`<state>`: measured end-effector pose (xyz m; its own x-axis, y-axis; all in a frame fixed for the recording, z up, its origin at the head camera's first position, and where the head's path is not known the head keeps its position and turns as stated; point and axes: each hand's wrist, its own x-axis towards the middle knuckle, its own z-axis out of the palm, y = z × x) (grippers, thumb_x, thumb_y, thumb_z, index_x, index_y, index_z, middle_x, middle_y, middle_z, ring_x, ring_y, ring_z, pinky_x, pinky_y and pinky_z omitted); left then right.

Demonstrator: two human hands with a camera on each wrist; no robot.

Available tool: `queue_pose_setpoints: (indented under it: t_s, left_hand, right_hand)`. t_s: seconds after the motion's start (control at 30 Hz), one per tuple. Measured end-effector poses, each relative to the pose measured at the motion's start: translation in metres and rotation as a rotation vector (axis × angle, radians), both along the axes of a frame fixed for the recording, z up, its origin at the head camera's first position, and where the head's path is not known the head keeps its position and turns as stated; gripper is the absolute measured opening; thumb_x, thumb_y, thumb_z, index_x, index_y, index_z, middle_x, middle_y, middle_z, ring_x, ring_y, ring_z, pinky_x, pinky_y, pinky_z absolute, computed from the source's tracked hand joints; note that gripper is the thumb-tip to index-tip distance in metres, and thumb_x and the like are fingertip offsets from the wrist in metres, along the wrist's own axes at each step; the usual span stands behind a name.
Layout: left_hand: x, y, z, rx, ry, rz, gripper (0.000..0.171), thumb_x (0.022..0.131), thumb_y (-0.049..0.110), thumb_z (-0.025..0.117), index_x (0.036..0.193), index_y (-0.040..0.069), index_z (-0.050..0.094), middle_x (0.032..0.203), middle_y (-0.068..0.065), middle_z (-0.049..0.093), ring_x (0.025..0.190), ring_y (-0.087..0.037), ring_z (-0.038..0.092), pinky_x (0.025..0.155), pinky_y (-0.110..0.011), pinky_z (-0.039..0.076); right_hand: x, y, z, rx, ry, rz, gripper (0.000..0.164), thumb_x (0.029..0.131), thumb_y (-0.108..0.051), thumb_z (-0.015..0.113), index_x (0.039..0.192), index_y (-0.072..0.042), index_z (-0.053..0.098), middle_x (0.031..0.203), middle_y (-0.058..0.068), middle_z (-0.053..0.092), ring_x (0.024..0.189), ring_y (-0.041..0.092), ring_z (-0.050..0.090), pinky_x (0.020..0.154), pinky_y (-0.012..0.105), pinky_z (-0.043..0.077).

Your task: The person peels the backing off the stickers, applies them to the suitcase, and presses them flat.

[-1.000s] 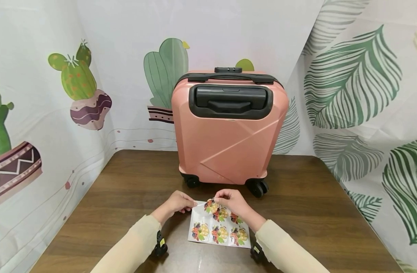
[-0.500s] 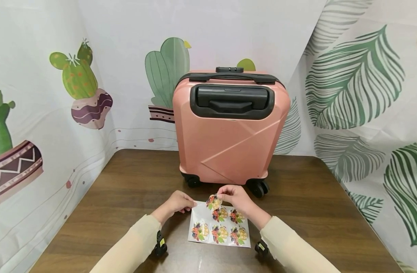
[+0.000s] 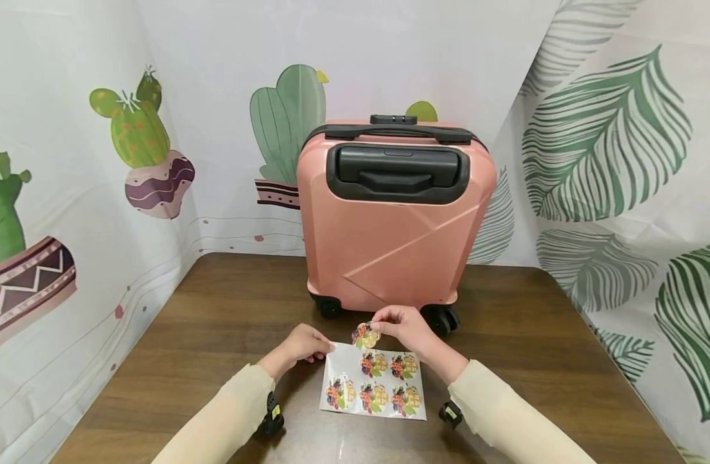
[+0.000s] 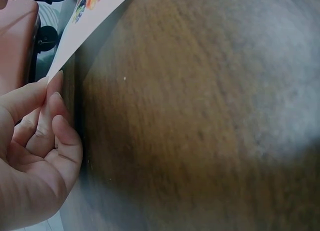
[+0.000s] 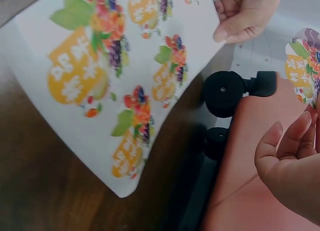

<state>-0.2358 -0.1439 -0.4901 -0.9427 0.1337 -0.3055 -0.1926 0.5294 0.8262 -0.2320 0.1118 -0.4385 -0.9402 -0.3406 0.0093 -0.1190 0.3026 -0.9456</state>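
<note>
A white sticker sheet (image 3: 345, 411) printed with several fruit stickers is held by its far left corner. My left hand (image 3: 301, 345) pinches that corner between thumb and finger; the left wrist view shows the sheet's edge (image 4: 75, 46) in the grip. Above the sheet's far edge, my right hand (image 3: 408, 330) pinches a single fruit sticker (image 3: 365, 336), which is apart from the sheet in the right wrist view, where the sticker (image 5: 300, 71) stands up from the fingertips. At the sheet's upper left, a bare white patch shows.
A pink suitcase (image 3: 389, 251) with black wheels (image 3: 440, 319) and a black handle stands on the brown wooden table (image 3: 227, 303), just beyond the hands. Behind it hangs a white cloth (image 3: 215, 129) printed with cacti and leaves.
My right hand has lifted the sticker off the sheet and moved it away, toward the suitcase. The left hand keeps its grip on the sheet's corner, nearly still.
</note>
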Motion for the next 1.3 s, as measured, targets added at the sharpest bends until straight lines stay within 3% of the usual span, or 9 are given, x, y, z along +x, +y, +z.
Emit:
queue_pose_setpoints:
  t_s: [0.37,0.83,1.13,1.3]
  left_hand:
    - [0.002,0.001,0.001,-0.006,0.004,0.001,0.012,0.087,0.011,0.078,0.087,-0.001,0.08,0.065,0.003,0.065,0.062,-0.009,0.056,0.054,-0.022,0.046]
    - [0.002,0.001,0.002,-0.016,-0.001,-0.004,0.014,0.088,0.012,0.077,0.088,-0.001,0.08,0.067,0.001,0.066,0.063,-0.011,0.056,0.055,-0.023,0.047]
    - [0.001,0.001,0.002,-0.004,-0.015,0.003,0.013,0.088,0.012,0.077,0.087,-0.001,0.08,0.066,0.002,0.066,0.064,-0.01,0.057,0.056,-0.023,0.048]
    - [-0.001,0.001,0.002,-0.004,-0.02,0.004,0.014,0.088,0.012,0.077,0.088,-0.001,0.08,0.067,0.002,0.066,0.064,-0.01,0.057,0.057,-0.023,0.048]
  right_hand:
    - [-0.002,-0.001,0.019,-0.014,0.037,-0.01,0.015,0.094,-0.013,0.073,0.099,0.002,0.073,0.085,-0.013,0.069,0.079,0.011,0.057,0.074,0.025,0.048]
    - [-0.004,-0.002,0.044,-0.022,0.083,0.008,0.014,0.096,-0.012,0.072,0.099,0.001,0.072,0.086,-0.016,0.067,0.083,0.011,0.058,0.078,0.027,0.05]
    - [-0.006,-0.003,0.059,-0.072,0.093,0.033,0.016,0.097,-0.01,0.069,0.101,0.005,0.069,0.082,-0.015,0.066,0.08,0.008,0.062,0.08,0.03,0.058]
    - [-0.006,-0.005,0.067,-0.027,0.148,0.019,0.015,0.097,-0.011,0.07,0.1,0.003,0.07,0.082,-0.015,0.065,0.077,0.009,0.055,0.074,0.028,0.05]
